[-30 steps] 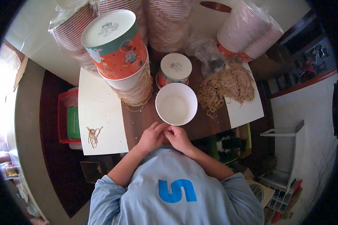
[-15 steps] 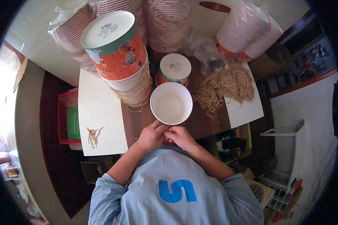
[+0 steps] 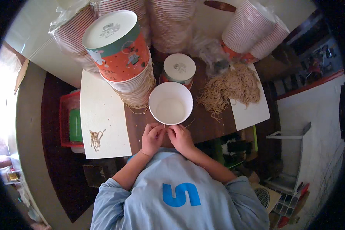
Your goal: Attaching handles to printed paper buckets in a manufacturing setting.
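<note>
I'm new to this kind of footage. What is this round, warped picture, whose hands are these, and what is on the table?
A wide fisheye camera on a person's head looks straight down, so edges bend. The left hand and right hand meet just below an open white paper cup, pinching something thin; it is too small to identify. On the table lie a heap of tan rubber bands, white sheets, stacks of upturned printed paper cups, and a few bands on the left sheet.

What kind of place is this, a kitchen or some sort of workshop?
Probably a small packing or assembly workspace, not a kitchen. Tall stacks of paper cups crowd the table, a heap of rubber bands lies loose, and both hands work beside an open white cup.
</note>
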The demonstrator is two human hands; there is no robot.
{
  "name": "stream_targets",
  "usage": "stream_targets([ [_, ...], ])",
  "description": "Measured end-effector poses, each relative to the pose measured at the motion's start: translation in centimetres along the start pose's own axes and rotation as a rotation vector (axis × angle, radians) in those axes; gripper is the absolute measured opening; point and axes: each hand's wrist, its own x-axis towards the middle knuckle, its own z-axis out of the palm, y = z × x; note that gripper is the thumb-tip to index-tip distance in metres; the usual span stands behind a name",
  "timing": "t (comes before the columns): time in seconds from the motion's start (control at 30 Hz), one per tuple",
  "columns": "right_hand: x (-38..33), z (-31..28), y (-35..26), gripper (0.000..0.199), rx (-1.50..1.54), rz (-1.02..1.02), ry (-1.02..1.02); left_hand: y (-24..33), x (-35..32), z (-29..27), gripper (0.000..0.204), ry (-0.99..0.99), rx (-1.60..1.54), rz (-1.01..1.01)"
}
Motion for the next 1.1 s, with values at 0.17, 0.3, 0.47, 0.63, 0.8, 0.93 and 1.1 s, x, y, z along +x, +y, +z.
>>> stream_targets([
  [0.17, 0.4, 0.4, -0.3, 0.013, -0.074, 0.016, 0.025, 0.6, -0.1, 0.9, 0.009, 0.074, -0.42, -0.606],
  [0.3, 0.7, 0.9, -0.3, 0.009, -0.048, 0.021, 0.091, 0.5, 0.4, 0.2, 0.009, 0.0, -0.744, -0.929],
  [0.47, 0.7, 1.3, 0.2, 0.013, 0.297, 0.249, -0.046, -0.5, 0.6, -0.6, 0.011, -0.121, -1.22, -1.171],
  [0.63, 0.8, 1.6, 0.8, 0.018, 0.507, 0.386, -0.138, -0.2, 1.3, -1.2, 0.009, -0.175, -1.201, -1.282],
  [0.8, 0.8, 1.0, 0.0, 0.019, 0.779, 0.574, -0.218, 0.9, 1.8, -1.9, 0.008, -0.167, -1.179, -1.327],
  [0.93, 0.7, 0.7, -0.1, 0.021, 0.915, 0.633, -0.286, -0.4, 0.8, -1.9, 0.012, -0.204, -1.236, -1.328],
  [1.1, 0.6, 1.0, -0.5, 0.022, 0.928, 0.621, -0.275, -1.3, 0.0, -1.8, 0.027, -0.307, -1.136, -1.263],
])
